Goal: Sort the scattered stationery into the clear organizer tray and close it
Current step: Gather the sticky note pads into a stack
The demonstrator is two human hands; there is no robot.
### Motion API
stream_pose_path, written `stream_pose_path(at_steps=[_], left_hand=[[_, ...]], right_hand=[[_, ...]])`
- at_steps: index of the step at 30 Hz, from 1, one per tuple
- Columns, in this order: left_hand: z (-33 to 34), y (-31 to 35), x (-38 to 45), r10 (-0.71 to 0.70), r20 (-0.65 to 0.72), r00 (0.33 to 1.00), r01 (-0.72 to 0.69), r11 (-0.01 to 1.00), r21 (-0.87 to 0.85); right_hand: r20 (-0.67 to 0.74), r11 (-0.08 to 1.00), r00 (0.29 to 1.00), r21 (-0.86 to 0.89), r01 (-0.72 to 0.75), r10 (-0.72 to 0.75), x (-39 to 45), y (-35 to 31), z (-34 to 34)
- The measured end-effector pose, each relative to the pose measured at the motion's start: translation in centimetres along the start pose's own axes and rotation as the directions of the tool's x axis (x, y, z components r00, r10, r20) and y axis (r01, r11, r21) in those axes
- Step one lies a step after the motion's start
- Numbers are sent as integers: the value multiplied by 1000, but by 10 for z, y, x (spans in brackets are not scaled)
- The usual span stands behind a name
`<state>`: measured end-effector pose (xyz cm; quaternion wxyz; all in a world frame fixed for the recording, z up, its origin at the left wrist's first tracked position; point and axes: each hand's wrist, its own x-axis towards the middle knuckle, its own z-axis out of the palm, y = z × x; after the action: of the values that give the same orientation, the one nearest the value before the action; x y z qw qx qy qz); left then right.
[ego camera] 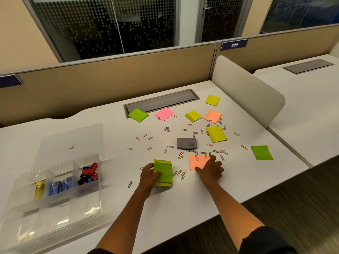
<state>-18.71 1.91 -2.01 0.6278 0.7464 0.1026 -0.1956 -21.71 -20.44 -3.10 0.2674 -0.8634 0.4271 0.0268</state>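
Observation:
My left hand grips a stack of green and yellow sticky notes near the desk's front. My right hand rests on an orange sticky pad, fingers spread over its right edge. The clear organizer tray lies open at the left, its lid folded back. Its compartments hold a yellow tube, blue items and red, black and blue binder clips. More sticky pads lie further back: green, pink, yellow, orange, green. Several paper clips are scattered about.
A small grey box sits among the clips mid-desk. A grey cable hatch is set in the desk behind. A white side divider bounds the right, a tan partition the back. The desk's front edge runs close to my arms.

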Motion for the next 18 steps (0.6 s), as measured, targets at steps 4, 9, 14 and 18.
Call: stream_pose_path(at_steps=[4, 9, 14, 18], left_hand=[[-18, -4, 3, 16, -15, 1000, -16, 1000, -7], [-35, -8, 11, 26, -23, 999, -27, 1000, -14], [-42, -9, 23, 29, 4, 1000, -29, 999, -39], [-43, -7, 28, 28, 39, 999, -26, 998, -49]], right_hand=[[35, 980, 995, 171, -102, 98, 3, -11, 0], [35, 934, 989, 326, -145, 141, 3, -15, -2], [64, 836, 971, 498, -231, 230, -3, -11, -4], [43, 831, 972, 512, -219, 230, -7, -8, -4]])
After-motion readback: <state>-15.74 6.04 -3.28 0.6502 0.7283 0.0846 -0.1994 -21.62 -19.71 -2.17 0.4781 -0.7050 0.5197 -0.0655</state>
